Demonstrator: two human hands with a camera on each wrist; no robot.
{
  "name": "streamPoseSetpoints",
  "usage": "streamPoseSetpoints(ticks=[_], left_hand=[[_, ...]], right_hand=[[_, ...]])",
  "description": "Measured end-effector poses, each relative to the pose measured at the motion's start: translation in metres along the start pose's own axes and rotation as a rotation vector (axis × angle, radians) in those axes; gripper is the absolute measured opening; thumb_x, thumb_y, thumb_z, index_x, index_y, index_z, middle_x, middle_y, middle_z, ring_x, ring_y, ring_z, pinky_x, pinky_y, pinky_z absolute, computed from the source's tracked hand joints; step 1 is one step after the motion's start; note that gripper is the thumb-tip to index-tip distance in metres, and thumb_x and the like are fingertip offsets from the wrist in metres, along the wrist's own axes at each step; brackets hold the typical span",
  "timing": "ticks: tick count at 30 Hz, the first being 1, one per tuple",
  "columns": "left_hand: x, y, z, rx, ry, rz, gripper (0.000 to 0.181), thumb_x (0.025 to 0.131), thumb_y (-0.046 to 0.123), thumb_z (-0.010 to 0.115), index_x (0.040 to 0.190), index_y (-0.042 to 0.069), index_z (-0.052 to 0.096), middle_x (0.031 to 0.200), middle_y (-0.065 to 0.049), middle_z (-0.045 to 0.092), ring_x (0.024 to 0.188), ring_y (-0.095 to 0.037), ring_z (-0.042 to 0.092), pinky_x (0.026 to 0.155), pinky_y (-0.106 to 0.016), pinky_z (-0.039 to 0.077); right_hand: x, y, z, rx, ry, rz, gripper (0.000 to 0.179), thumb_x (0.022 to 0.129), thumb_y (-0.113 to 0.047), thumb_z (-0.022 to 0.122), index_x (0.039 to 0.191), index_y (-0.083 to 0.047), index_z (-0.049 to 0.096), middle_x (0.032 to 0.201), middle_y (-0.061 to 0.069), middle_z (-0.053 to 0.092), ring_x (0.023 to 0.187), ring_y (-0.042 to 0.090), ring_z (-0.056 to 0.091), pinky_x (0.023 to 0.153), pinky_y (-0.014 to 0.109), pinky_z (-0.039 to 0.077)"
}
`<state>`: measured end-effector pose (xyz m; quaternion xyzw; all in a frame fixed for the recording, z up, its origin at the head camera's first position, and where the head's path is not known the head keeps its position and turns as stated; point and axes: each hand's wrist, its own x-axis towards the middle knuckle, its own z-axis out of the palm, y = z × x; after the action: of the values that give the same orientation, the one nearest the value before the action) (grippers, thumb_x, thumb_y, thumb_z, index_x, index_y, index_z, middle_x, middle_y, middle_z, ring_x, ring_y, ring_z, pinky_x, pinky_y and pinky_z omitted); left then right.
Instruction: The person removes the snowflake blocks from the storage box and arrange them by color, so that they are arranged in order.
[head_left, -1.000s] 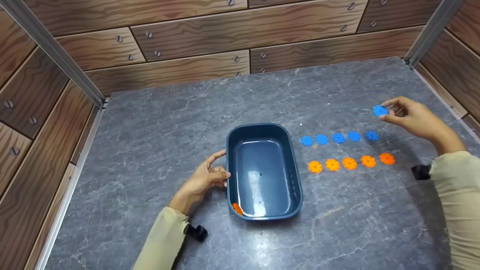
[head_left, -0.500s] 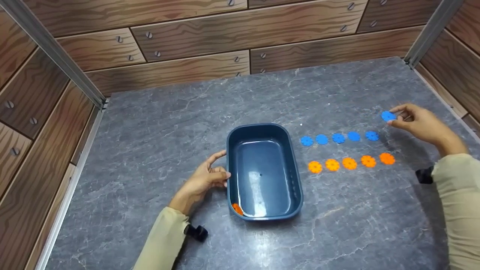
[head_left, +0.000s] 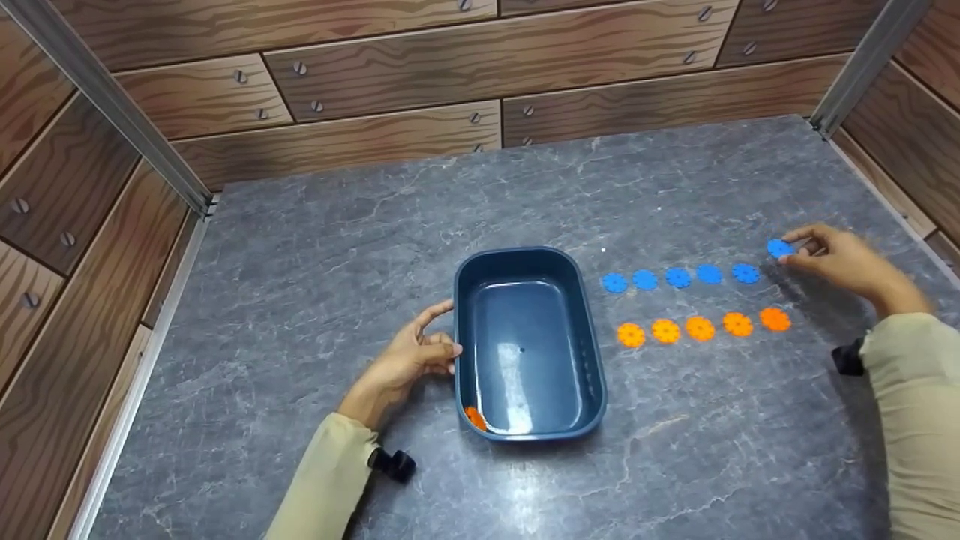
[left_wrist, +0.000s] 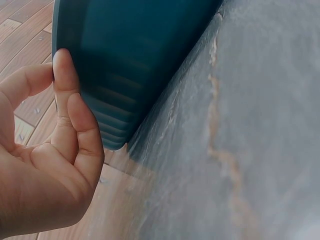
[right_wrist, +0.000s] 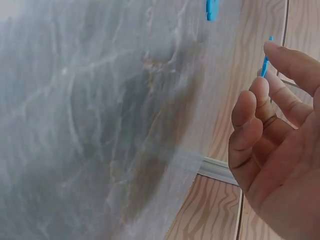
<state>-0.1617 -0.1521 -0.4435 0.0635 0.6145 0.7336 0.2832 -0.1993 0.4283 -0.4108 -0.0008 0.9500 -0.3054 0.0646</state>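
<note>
My right hand (head_left: 844, 259) pinches a blue notched disc (head_left: 779, 248) between thumb and fingers, just past the right end of a row of blue discs (head_left: 677, 277). The right wrist view shows this blue disc (right_wrist: 265, 65) edge-on at the fingertips. With thumb and fingers, my left hand (head_left: 409, 356) grips the left rim of a dark blue plastic tub (head_left: 592, 337). In the left wrist view the fingers (left_wrist: 65, 75) lie against the tub's wall (left_wrist: 120, 55). One orange disc (head_left: 474, 418) leans in the tub's near left corner.
Nearer than the blue row lies a row of several orange notched discs (head_left: 700, 328), right of the tub. The grey marbled tabletop (head_left: 322, 247) is bounded by wood-patterned walls (head_left: 390, 75) at the back and sides.
My right hand has come down and slightly right with the blue disc, toward the right end of the blue row. The left hand and the tub have stayed in place.
</note>
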Motion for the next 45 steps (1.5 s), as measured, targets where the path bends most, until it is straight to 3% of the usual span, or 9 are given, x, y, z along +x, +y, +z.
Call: streamPoseSetpoints(ticks=[9,16,31,45], left_hand=[[0.0,-0.001,0.0,0.013,-0.005,-0.005,0.077,0.085,-0.005,0.059,0.151,0.009,0.023,0.068,0.004,0.06,0.057,-0.011,0.058,0.064,-0.024,0.053],[0.0,0.0,0.0,-0.002,-0.002,-0.002,0.078,0.085,-0.005,0.06,0.152,0.009,0.022,0.068,0.004,0.061,0.056,-0.01,0.058,0.063,-0.024,0.053],[0.0,-0.001,0.0,-0.017,-0.004,-0.001,0.078,0.085,-0.006,0.059,0.152,0.008,0.021,0.067,0.004,0.062,0.055,-0.01,0.059,0.061,-0.023,0.053],[0.0,0.0,0.001,-0.006,0.01,-0.017,0.077,0.085,-0.005,0.06,0.152,0.01,0.023,0.068,0.004,0.061,0.056,-0.01,0.059,0.062,-0.024,0.053]], right_hand=[[-0.002,0.01,0.0,-0.065,-0.072,0.041,0.048,0.094,-0.029,0.061,0.126,0.005,0.05,0.093,0.004,0.055,0.075,0.0,0.046,0.063,0.021,0.04],[0.001,0.015,0.002,-0.103,-0.129,0.061,0.048,0.095,-0.031,0.059,0.127,0.004,0.05,0.102,0.017,0.055,0.079,0.01,0.047,0.065,0.025,0.04],[0.001,0.021,0.004,-0.066,-0.165,0.082,0.049,0.095,-0.028,0.059,0.13,0.003,0.046,0.089,0.006,0.056,0.067,0.009,0.05,0.058,0.025,0.045],[-0.001,0.02,0.003,-0.061,-0.184,0.094,0.053,0.095,-0.028,0.059,0.134,0.004,0.045,0.09,0.005,0.053,0.064,0.009,0.048,0.056,0.025,0.044]])
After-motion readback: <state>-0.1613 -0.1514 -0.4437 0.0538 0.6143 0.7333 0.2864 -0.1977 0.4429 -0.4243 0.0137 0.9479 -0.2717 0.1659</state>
